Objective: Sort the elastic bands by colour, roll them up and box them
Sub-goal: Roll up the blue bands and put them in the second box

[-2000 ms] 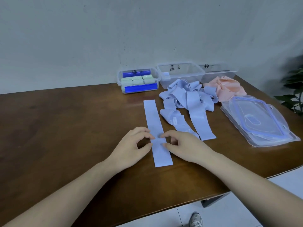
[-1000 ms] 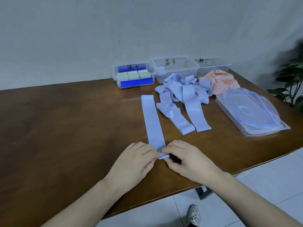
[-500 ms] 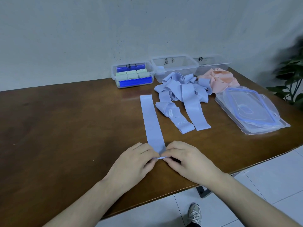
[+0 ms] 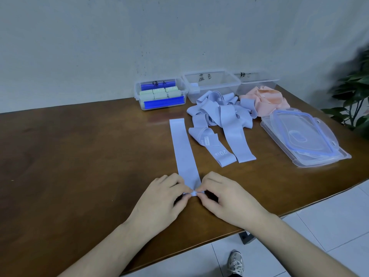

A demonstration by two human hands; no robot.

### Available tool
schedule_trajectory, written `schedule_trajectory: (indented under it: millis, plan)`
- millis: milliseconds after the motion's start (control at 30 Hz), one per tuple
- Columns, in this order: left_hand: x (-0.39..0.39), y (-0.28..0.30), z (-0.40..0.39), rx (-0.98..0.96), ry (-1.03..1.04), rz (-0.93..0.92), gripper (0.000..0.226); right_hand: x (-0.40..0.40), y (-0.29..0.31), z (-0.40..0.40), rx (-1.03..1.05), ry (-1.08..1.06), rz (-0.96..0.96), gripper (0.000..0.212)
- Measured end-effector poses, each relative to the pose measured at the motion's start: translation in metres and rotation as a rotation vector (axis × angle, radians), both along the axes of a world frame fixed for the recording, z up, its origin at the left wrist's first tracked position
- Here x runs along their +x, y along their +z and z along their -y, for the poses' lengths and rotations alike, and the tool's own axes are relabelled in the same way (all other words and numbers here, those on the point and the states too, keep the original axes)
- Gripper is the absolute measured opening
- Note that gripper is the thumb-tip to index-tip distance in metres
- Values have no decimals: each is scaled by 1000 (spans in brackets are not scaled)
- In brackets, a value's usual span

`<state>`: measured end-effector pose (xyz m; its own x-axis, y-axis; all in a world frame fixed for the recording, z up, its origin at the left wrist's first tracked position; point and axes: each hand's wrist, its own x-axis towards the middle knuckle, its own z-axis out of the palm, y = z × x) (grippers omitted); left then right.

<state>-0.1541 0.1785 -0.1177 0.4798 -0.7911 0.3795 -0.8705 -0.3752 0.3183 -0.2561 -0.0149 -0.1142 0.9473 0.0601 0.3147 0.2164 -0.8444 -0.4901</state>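
Head view: left hand (image 4: 159, 198) and right hand (image 4: 225, 198) pinch the blue band (image 4: 184, 148) at six o'clock; a crooked first fold could skew the roll.

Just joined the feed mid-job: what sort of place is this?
Probably a plain room used as a makeshift sorting station, not a factory: a brown wooden table against a bare pale wall, hand-labelled clear plastic boxes, white floor tiles and a leafy plant.

Soft even light, faint tabletop glare, blurred wide-angle edges.
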Motion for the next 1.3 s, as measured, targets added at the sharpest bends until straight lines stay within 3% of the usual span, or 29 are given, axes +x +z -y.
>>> schedule_trajectory:
  millis: [267, 433, 533, 833, 1300]
  plan:
    - [1, 0, 1, 7, -14, -16, 32, -1, 0, 4, -205, 37, 57, 31]
    - [2, 0, 4, -6, -2, -95, 31, 0, 1, 2, -106, 19, 26, 27]
    - [4, 0, 5, -32, 18, -127, 19, 2, 3, 4, -47, 17, -13, 21]
    - [5, 0, 9, -34, 21, -44, 24, 6, 1, 5, -105, -5, 11, 18]
    - [9, -1, 8, 23, -6, 117, 23, 13, 4, 12, -192, 49, 20, 30]
